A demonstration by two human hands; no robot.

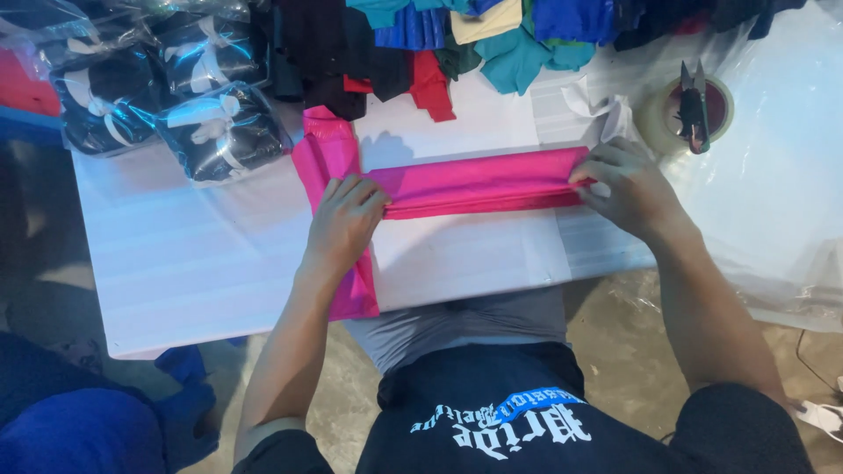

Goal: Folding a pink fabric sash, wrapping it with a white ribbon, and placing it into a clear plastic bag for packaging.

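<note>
Your left hand [344,219] lies flat, fingers spread and pressing down on the bright pink strip of smooth fabric [479,183] at the point where it turns a corner, which pins that bend against the white tabletop [193,254] so the cloth cannot slide. Your right hand [628,186] is curled over the far end of the same strip, fingertips pinching the layered edge, so the horizontal run between your hands stays taut and its folded layers stay lined up. The fabric lies across the middle of the tabletop in an L shape: one leg stretches between your hands, the other runs from near the packets down under your left hand and hangs over the near edge toward your lap. At upper left, a cluster of clear plastic packets holding dark fabric with white ribbon [189,88] sits well apart from your hands. Along the far edge a heap of loose cloth pieces in black, red, teal and blue [457,39] is piled. Just beyond your right hand, small dark thread snips [694,110] rest on a roll of tape [659,123], near enough to reach.
</note>
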